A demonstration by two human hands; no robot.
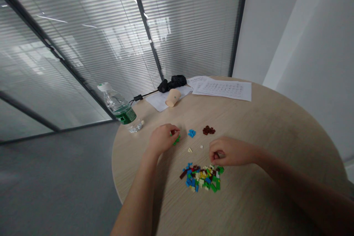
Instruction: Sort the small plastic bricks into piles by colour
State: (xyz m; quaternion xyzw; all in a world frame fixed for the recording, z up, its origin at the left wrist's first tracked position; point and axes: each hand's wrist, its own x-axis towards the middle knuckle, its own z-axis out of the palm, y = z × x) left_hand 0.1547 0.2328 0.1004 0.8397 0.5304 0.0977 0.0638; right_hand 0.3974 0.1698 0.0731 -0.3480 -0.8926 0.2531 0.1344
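Note:
My left hand (163, 139) is over a small group of green bricks (177, 140), its fingers curled together. A dark reddish patch shows between the fingertips, too small to name. My right hand (227, 151) is closed at the upper right edge of a mixed pile of small toy building bricks (201, 177) in blue, green, yellow, cream and dark red. Whatever its fingertips pinch is hidden. Between the hands lie blue bricks (191, 133), dark brown bricks (208, 130), a few cream bricks (190, 150) and one whitish brick (201, 146).
A water bottle (126, 114) with a green label stands at the round table's (265, 125) left edge. A paper cup (173, 97) lies on its side on paper at the back. Near it are a black bundle (178, 80), a cable and printed sheets (224, 89).

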